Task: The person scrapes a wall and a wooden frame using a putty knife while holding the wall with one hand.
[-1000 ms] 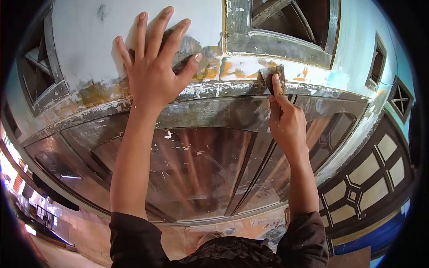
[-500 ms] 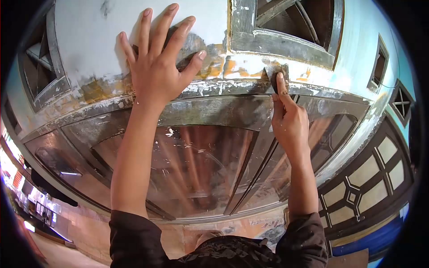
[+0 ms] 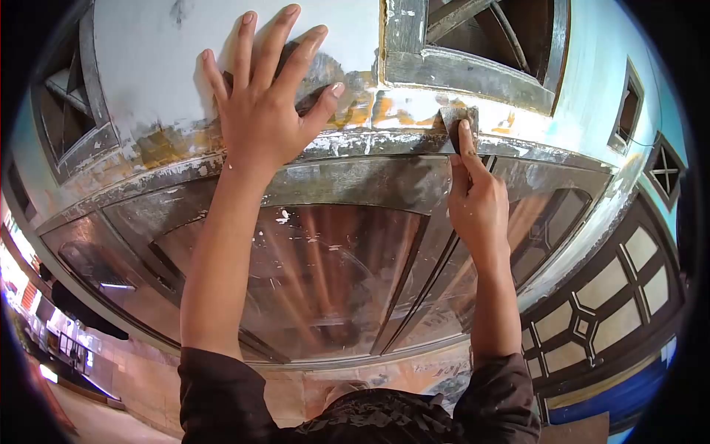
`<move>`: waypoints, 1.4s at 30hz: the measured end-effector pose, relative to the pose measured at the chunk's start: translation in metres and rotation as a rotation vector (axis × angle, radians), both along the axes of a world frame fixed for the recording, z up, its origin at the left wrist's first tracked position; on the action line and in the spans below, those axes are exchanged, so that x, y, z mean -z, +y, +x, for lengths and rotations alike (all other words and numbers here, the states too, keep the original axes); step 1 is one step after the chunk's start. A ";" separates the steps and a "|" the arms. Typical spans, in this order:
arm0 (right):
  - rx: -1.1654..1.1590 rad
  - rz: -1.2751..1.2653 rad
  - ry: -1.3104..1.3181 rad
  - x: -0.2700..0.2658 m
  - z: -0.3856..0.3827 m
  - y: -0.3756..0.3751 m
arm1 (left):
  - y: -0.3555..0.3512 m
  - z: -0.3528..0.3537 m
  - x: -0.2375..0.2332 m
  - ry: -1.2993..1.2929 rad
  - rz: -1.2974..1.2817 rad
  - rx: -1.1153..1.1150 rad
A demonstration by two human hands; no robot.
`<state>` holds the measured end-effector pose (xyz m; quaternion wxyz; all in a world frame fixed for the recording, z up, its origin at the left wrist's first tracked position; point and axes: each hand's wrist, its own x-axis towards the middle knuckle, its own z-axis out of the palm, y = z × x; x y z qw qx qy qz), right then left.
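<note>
My left hand (image 3: 266, 118) lies flat on the pale wall (image 3: 163, 66), fingers spread wide. In my right hand (image 3: 477, 185) is a putty knife (image 3: 460, 127), its dark flat blade pressed to the strip of wall just above the door frame, with my index finger stretched along it. The handle is hidden in my palm. White filler (image 3: 414, 103) and orange-brown stains cover that strip on both sides of the blade. Below runs the dark wooden frame (image 3: 347, 144), spattered with white paint, over doors with reddish glass panes (image 3: 325, 274).
Above right is a wooden vent window (image 3: 473, 70) with crossed bars; another vent (image 3: 66, 96) sits at the far left. A dark door with pale panels (image 3: 599, 318) stands to the right, near a blue surface (image 3: 621, 396). Tiled floor (image 3: 148, 377) shows below left.
Both hands stay in nearly the same places. The putty knife has shifted very slightly, and the view has moved a little.
</note>
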<state>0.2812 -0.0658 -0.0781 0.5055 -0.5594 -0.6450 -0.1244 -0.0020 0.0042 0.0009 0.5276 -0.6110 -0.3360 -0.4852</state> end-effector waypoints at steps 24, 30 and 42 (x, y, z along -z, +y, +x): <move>-0.011 -0.032 0.086 -0.010 -0.015 -0.001 | -0.003 -0.001 0.002 -0.020 -0.037 0.016; 0.027 0.010 0.069 -0.009 -0.015 0.000 | -0.001 -0.004 0.001 -0.016 -0.020 0.033; -0.008 -0.042 0.142 -0.009 -0.021 -0.002 | -0.001 -0.005 0.002 -0.004 -0.029 0.027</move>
